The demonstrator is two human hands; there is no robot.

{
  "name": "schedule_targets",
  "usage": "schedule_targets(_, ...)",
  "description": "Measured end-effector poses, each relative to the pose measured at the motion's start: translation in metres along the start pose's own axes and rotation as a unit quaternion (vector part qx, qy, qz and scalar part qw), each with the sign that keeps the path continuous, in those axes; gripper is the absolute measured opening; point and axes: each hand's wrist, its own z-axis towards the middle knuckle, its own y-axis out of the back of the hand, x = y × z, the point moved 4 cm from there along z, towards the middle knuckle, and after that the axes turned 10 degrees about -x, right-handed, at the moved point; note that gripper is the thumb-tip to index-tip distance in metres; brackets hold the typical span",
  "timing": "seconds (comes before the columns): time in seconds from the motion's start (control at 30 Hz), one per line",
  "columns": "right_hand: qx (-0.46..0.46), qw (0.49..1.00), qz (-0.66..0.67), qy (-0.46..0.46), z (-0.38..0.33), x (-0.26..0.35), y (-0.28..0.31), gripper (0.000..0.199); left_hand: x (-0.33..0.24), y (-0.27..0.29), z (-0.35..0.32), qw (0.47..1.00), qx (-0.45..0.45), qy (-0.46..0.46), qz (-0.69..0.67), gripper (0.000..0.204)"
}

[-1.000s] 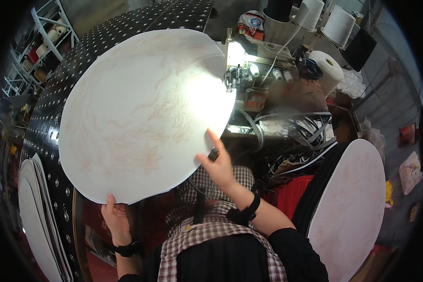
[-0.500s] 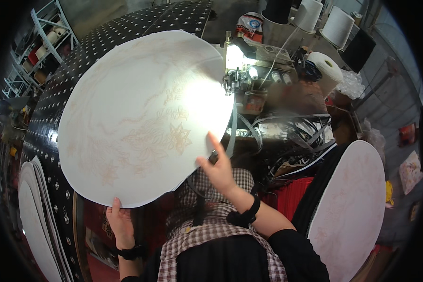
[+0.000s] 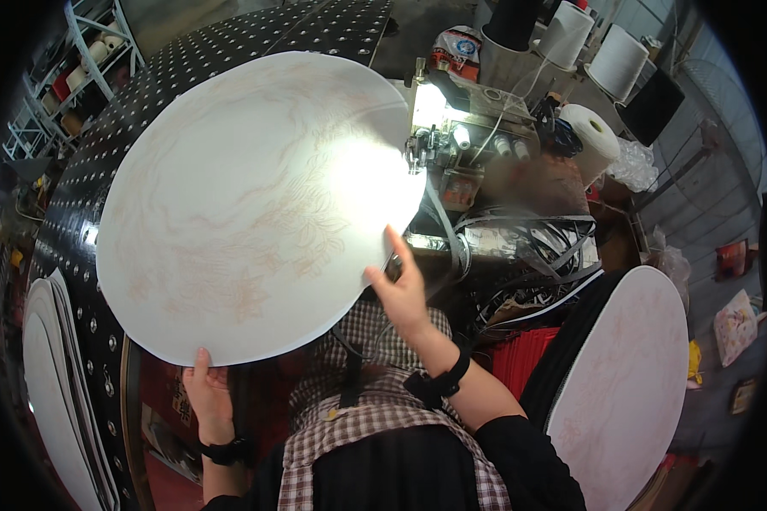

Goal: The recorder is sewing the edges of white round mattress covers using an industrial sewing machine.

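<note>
A large, round white mat (image 3: 204, 230) with a faint tan flower pattern lies over the dark table, its right edge under the lit head of a sewing machine (image 3: 428, 140). At its lower left rim, my left hand (image 3: 209, 396) grips the edge, thumb on top and the other fingers mostly hidden underneath. My right hand (image 3: 403, 294) is at the lower right rim, just below the machine head. Its index finger and thumb are spread apart with their tips on the mat; the remaining fingers are largely out of sight. Lamp glare washes out the mat near the needle.
Similar mats stand in a stack (image 3: 47, 358) at the left, and another patterned one (image 3: 626, 375) leans at the right. Loose grey binding strips (image 3: 520, 223) hang beside the machine. Thread cones (image 3: 590, 136) stand behind it. The black tabletop (image 3: 68, 243) is studded with metal dots.
The mat has turned clockwise: its flower pattern shifted from the lower right toward the bottom. Both hands stay at the rim in nearly the same places. The whole view has shifted slightly.
</note>
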Motion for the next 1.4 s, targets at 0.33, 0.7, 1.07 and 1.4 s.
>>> schedule_targets(0.33, -0.032, 0.996, 0.076, -0.026, 0.015, 0.0, 0.007, 0.055, -0.007, 0.001, 0.007, 0.991, -0.048, 0.047, -0.113, 0.027)
schedule_targets(0.7, 0.0, 0.997, -0.047, 0.06, -0.014, 0.008, -0.007, 0.06, 0.024, -0.006, -0.014, 0.993, 0.067, 0.096, -0.001, 0.03)
schedule_targets(1.07, -0.065, 0.907, -0.408, 0.077, 0.061, -0.013, 0.098, 0.029, 0.011, 0.016, 0.026, 0.993, 0.029, 0.092, -0.074, 0.04)
schedule_targets(1.4, 0.301, 0.936, -0.143, -0.114, -0.052, 0.054, 0.042, 0.043, -0.001, 0.013, 0.021, 1.0, 0.026, -0.01, -0.006, 0.043)
